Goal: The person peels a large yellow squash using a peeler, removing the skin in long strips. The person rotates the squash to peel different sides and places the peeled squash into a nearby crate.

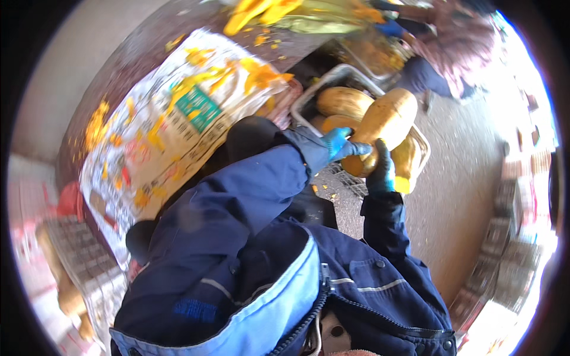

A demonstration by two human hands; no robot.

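Note:
A long tan butternut-type squash (pixel 386 116) is held at its lower end between my two gloved hands. My left hand (pixel 340 143), in a teal and grey-blue glove, lies across the squash's near side. From the right, my right hand (pixel 382 168) grips it with the thumb pointing up along the skin. Under and around it, a light-rimmed plastic crate (pixel 307 100) contains several more squashes, among them a tan one (pixel 343 101) at the back and a yellowish one (pixel 405 167) at the right. The held squash hides part of the crate's contents.
Left of the crate a printed white woven sack (pixel 160 133) lies spread out, strewn with orange peelings. Another crate (pixel 378 55) with orange pieces stands beyond. A co-worker (pixel 458 49) is bent over there. Yellow peeled squashes (pixel 258 13) lie at the top. Stacked crates (pixel 498 240) line the right.

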